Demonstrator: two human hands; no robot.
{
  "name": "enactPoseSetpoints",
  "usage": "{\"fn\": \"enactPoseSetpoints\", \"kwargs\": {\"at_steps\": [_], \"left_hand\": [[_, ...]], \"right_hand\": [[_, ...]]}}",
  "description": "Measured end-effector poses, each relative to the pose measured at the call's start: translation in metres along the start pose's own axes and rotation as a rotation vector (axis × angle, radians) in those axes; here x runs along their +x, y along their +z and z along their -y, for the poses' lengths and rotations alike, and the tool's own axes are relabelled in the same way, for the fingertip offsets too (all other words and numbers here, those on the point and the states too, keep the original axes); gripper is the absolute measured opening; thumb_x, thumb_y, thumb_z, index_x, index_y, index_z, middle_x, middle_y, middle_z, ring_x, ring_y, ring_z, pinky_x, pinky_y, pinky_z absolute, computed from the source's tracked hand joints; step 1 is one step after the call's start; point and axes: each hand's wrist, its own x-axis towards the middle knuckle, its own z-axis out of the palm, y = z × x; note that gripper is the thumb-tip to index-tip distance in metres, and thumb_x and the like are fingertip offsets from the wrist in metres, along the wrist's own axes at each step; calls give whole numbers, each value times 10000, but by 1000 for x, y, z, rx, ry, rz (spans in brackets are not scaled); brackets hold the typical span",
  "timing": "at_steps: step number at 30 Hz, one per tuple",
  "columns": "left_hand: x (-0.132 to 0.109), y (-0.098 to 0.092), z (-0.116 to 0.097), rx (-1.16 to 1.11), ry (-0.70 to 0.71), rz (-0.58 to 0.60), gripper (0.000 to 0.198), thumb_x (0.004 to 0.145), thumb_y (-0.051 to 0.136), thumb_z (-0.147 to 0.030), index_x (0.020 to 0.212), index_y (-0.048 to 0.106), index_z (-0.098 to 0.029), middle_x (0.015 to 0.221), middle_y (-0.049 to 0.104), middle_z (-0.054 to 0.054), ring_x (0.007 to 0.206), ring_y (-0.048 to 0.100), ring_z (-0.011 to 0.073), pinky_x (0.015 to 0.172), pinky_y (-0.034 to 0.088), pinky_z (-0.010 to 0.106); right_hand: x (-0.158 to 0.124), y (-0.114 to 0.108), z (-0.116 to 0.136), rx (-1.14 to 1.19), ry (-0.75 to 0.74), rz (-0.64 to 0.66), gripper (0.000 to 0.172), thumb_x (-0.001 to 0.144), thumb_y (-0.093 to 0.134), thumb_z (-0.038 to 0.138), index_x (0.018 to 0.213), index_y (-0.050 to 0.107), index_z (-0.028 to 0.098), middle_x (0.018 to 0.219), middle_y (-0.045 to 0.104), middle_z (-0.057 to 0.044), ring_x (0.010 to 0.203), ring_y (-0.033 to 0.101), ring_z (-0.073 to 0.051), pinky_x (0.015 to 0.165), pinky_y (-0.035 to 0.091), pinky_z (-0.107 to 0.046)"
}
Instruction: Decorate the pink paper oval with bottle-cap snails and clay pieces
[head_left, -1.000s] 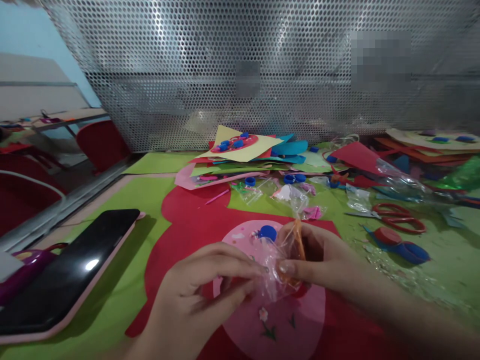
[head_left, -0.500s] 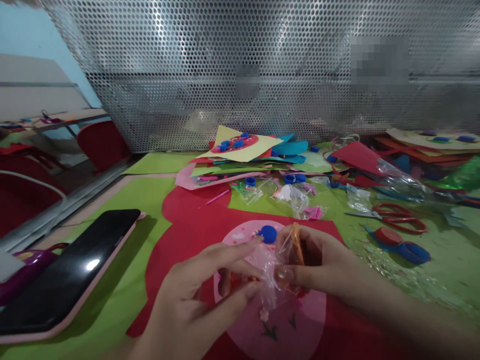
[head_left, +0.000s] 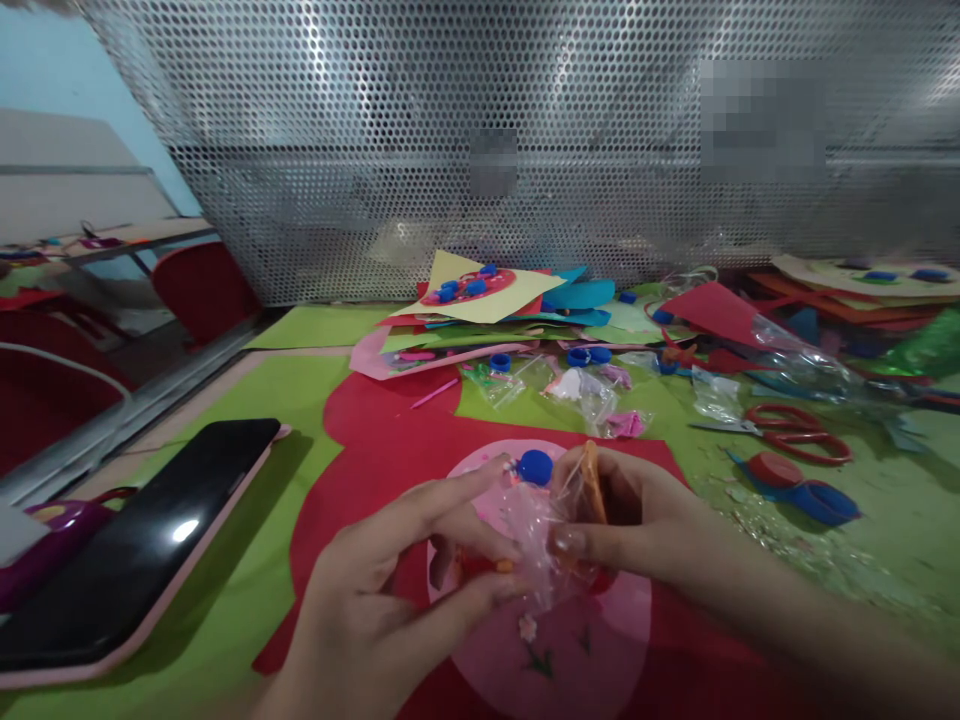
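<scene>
My right hand (head_left: pixel 637 520) pinches a small clear plastic bag (head_left: pixel 540 535) with an orange piece (head_left: pixel 592 485) showing against my palm. My left hand (head_left: pixel 397 590) meets the bag from the left, thumb and middle finger closed on a small red-orange bit (head_left: pixel 480 565) at the bag's mouth, index finger stretched forward. Both hands hover over a pink paper circle (head_left: pixel 562 650) on a red sheet (head_left: pixel 360 470). A blue bottle cap (head_left: pixel 535 466) sits on the circle just beyond my fingers.
A black phone in a pink case (head_left: pixel 142 550) lies at the left. Red scissors (head_left: pixel 795 433), red and blue caps (head_left: pixel 802 490), small plastic bags (head_left: pixel 592 395) and a pile of coloured paper (head_left: pixel 487 300) lie behind, before a perforated metal screen (head_left: pixel 525 130).
My left index finger lifted off the bag and stretched forward, while thumb and middle finger drew a small red-orange bit at the bag's mouth. The right hand stayed put.
</scene>
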Motion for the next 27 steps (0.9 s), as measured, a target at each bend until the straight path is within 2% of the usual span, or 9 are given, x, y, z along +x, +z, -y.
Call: {"fn": "enactPoseSetpoints", "kwargs": {"at_steps": [7, 9, 11, 14, 16, 18, 20, 24, 27], "left_hand": [[2, -1, -3, 86, 10, -25, 494, 709, 704, -162, 1111, 550, -404, 686, 677, -100, 742, 629, 117, 665, 498, 197], [3, -1, -4, 120, 1, -17, 433, 731, 675, -168, 1097, 578, -379, 688, 689, -84, 764, 638, 130, 631, 506, 192], [3, -1, -5, 157, -22, -20, 328, 742, 654, -165, 1013, 636, -350, 737, 704, -62, 805, 646, 141, 616, 514, 182], [2, -2, -5, 197, -37, -27, 233, 735, 645, -148, 888, 686, -319, 818, 711, -42, 874, 646, 152, 699, 529, 188], [1, -2, -4, 198, -43, -29, 217, 730, 645, -141, 858, 692, -308, 810, 710, -42, 820, 656, 147, 678, 536, 186], [1, -1, -4, 177, -49, -41, 225, 714, 661, -137, 853, 688, -311, 769, 702, -50, 717, 654, 131, 570, 527, 160], [1, 0, -2, 133, -50, -57, 318, 696, 683, -132, 937, 662, -338, 715, 687, -63, 665, 643, 120, 502, 503, 143], [1, 1, -1, 76, -37, -60, 537, 686, 707, -147, 1137, 540, -385, 646, 660, -95, 655, 638, 111, 495, 498, 132], [1, -2, -2, 151, -31, -34, 471, 695, 699, -157, 1107, 567, -344, 662, 681, -86, 705, 653, 121, 520, 514, 131]], "right_hand": [[0, 1, -1, 26, 9, 21, 331, 533, 793, 228, 737, 535, 191, 616, 529, 57, 522, 490, -69, 478, 388, -193], [-1, 1, -1, 41, 7, 28, 336, 528, 796, 216, 735, 533, 187, 614, 531, 59, 522, 493, -66, 481, 392, -188], [-1, 1, -1, 50, 4, 35, 330, 536, 795, 216, 731, 531, 186, 610, 531, 59, 521, 499, -66, 491, 404, -190], [0, 0, 0, 49, -8, 44, 306, 575, 778, 266, 736, 530, 189, 612, 537, 52, 524, 513, -74, 506, 423, -204], [0, 0, 0, 43, -12, 45, 299, 587, 772, 283, 739, 532, 190, 616, 540, 51, 529, 520, -76, 515, 431, -208], [0, 0, -1, 40, -15, 41, 305, 574, 779, 271, 734, 533, 190, 614, 534, 54, 529, 520, -74, 517, 434, -205], [0, 0, -1, 31, -15, 35, 314, 561, 785, 266, 731, 534, 188, 612, 523, 57, 520, 509, -69, 511, 433, -202], [0, 1, -2, 18, -34, 0, 326, 571, 776, 324, 718, 522, 181, 598, 497, 58, 507, 482, -65, 498, 429, -203], [0, -1, -2, 10, -43, 9, 327, 583, 774, 321, 718, 513, 176, 605, 490, 59, 515, 478, -60, 505, 424, -196]]}}
